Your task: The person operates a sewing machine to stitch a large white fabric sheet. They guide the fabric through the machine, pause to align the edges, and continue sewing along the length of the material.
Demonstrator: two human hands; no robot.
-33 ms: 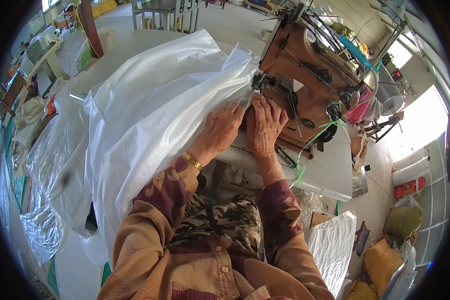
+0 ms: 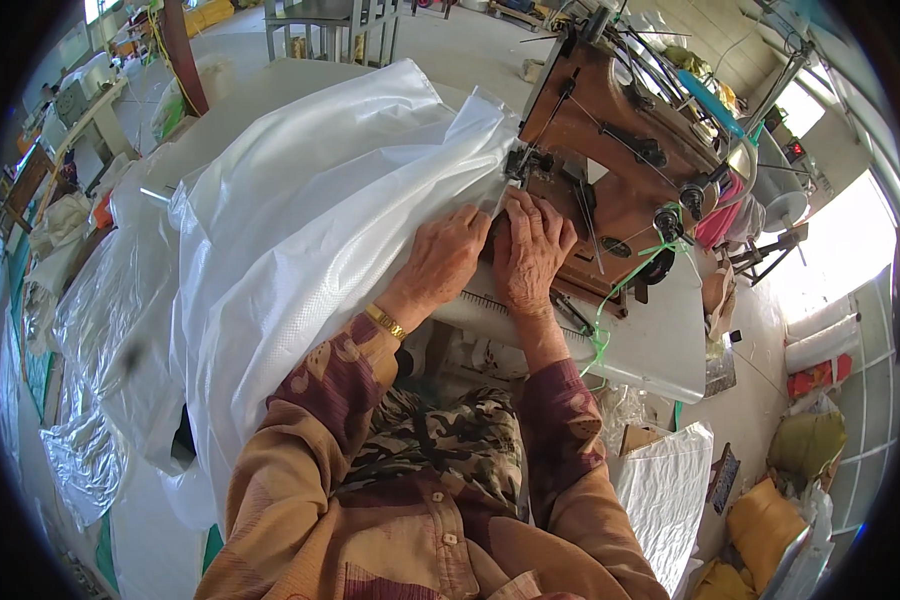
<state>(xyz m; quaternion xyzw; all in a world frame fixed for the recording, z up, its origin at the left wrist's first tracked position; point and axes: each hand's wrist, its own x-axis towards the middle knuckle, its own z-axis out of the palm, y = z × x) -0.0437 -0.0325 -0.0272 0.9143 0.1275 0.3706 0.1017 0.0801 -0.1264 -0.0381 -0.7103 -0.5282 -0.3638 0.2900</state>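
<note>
A large white woven plastic sheet (image 2: pixel 310 215) lies in folds across the sewing table, its right edge reaching the needle area of a brown sewing machine (image 2: pixel 610 130). Close to the presser foot (image 2: pixel 518 165), my left hand (image 2: pixel 440 258) is closed on the sheet's near edge, knuckles up. Beside it, nearly touching, my right hand (image 2: pixel 530 250) has its fingers bent down over the same edge, in front of the needle. Both sets of fingertips are partly hidden. A green string (image 2: pixel 598 335) hangs from the machine, right of my right wrist.
The table's front corner (image 2: pixel 670 365) lies right of my right forearm. Clear plastic film (image 2: pixel 110 330) is heaped at the left. A white folded sack (image 2: pixel 660 490) and yellow bundles (image 2: pixel 765 525) lie lower right. Past the table stands a grey metal chair (image 2: pixel 335 20).
</note>
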